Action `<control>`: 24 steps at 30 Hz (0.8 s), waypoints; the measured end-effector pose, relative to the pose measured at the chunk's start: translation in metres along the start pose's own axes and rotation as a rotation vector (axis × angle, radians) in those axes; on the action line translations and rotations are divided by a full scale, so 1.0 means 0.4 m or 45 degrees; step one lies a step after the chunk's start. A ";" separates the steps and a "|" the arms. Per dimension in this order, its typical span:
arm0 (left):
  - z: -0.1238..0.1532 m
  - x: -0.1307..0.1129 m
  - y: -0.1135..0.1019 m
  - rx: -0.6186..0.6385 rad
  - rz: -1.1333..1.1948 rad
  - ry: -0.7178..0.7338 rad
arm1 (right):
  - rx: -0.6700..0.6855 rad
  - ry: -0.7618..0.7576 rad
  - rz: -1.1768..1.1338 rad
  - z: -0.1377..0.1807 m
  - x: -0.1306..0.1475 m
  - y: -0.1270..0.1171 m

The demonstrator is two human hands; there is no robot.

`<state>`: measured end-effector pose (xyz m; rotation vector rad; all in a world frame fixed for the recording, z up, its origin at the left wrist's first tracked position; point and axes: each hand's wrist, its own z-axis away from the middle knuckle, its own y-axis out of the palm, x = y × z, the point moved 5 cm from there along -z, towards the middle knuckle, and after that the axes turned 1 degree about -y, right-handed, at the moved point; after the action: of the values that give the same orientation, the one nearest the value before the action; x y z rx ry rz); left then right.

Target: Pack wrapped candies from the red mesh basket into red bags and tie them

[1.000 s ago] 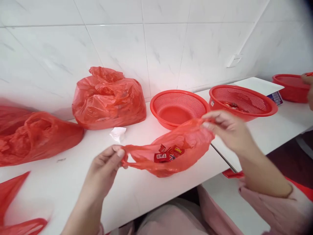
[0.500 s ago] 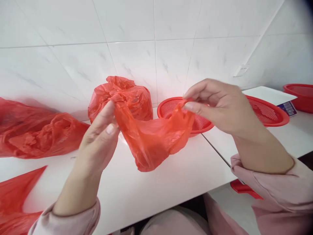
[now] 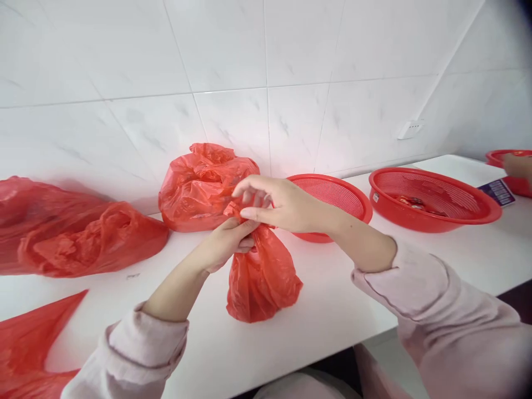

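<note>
A small red plastic bag (image 3: 266,282) hangs gathered at its neck just above the white table, its lower part bulging. My left hand (image 3: 228,241) is closed round the neck, thumb on top. Right above it, my right hand (image 3: 278,205) reaches over the bag's crumpled top, thumb and fingers curled close to the gathered plastic; whether they pinch it is hard to make out. Behind both hands a larger full red plastic bag (image 3: 195,194) stands against the wall.
Another large red bag (image 3: 83,238) lies at left, with a flat red bag (image 3: 37,338) in front. A red mesh basket (image 3: 349,194) stands behind my right forearm. Farther right, a second basket (image 3: 415,221) holds several small packets. A person's hand (image 3: 517,166) reaches into a red container at far right.
My hands have come together from holding the bag's two handles apart. The bag is now bunched at the neck. A person's hand has appeared at the far right.
</note>
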<state>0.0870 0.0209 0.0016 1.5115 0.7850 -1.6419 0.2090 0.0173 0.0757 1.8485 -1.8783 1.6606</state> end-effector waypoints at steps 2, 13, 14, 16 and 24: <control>0.000 0.004 -0.008 -0.030 0.042 0.023 | -0.015 0.060 -0.035 0.023 -0.039 -0.003; -0.007 0.014 -0.015 -0.046 -0.156 0.179 | -0.075 0.198 -0.368 0.141 -0.057 0.049; -0.004 0.011 -0.017 -0.050 -0.248 0.187 | -0.072 0.185 -0.361 0.143 -0.054 0.052; 0.001 0.008 -0.022 -0.076 -0.417 0.197 | -0.179 0.140 -0.329 0.136 -0.064 0.046; 0.008 0.015 -0.026 -0.457 -1.094 0.540 | -0.201 0.284 -0.686 0.091 -0.219 0.149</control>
<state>0.0765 0.0230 -0.0046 1.3404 2.0572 -1.6006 0.2138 0.0384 -0.0343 1.8010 -1.2366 1.4138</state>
